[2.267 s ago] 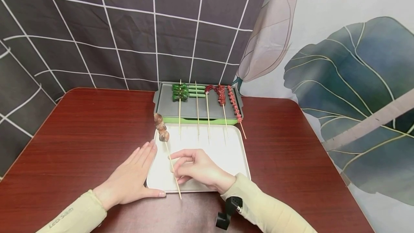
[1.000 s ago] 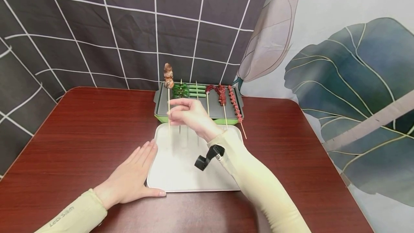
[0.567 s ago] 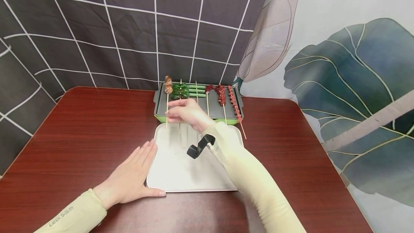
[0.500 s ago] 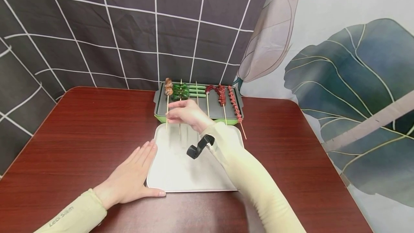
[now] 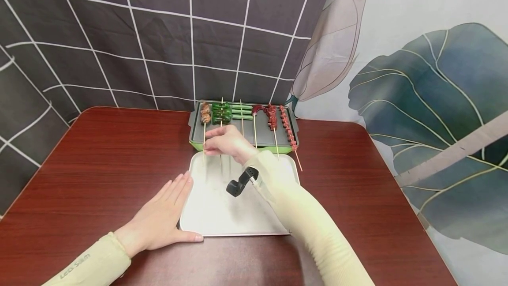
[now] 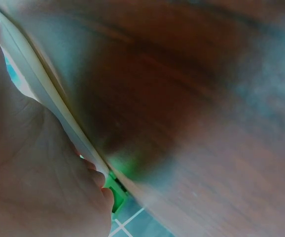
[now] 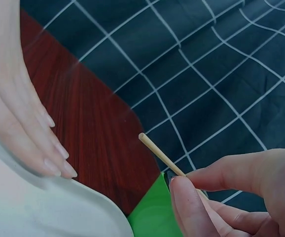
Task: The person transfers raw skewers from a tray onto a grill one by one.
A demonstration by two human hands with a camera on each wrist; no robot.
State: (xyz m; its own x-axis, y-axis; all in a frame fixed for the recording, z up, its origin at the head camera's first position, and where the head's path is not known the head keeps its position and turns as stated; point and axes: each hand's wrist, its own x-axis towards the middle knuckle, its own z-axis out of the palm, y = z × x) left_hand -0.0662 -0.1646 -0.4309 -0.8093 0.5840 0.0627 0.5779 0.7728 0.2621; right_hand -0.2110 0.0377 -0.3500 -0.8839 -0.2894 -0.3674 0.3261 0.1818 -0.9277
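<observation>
Nearest you, at about 7 o'clock: your left hand (image 5: 158, 217) lies flat on the table (image 5: 99, 158), fingers straight, thumb along the near-left corner of the white tray (image 5: 222, 215), holding nothing. It appears to be steadying the tray. The left wrist view is blurred; only the tray's edge against your palm can be made out there.

Mid-field, 12 o'clock: your right hand (image 5: 227, 143) reaches across the white tray, which looks bare. Thumb and forefinger pinch the bamboo stick of the brown meat skewer (image 5: 204, 120). The right wrist view confirms the pinch, with the blunt end of the stick jutting past the fingertips (image 7: 182, 192).

Far, 12 o'clock: the green grill tray (image 5: 242, 147) stands just beyond the white tray. The skewer's meat end is at the grill's far-left corner, just beside the green pepper skewers (image 5: 222, 113). Whether it touches the plate, you cannot tell. Red meat skewers (image 5: 274, 118) lie toward 1 o'clock.

Step in hand, as judged: setting the skewer down on the grill, leftmost in the row. The next move calls for lowering it flat, parallel to its neighbours without knocking the peppers, then loosening the pinch.
</observation>
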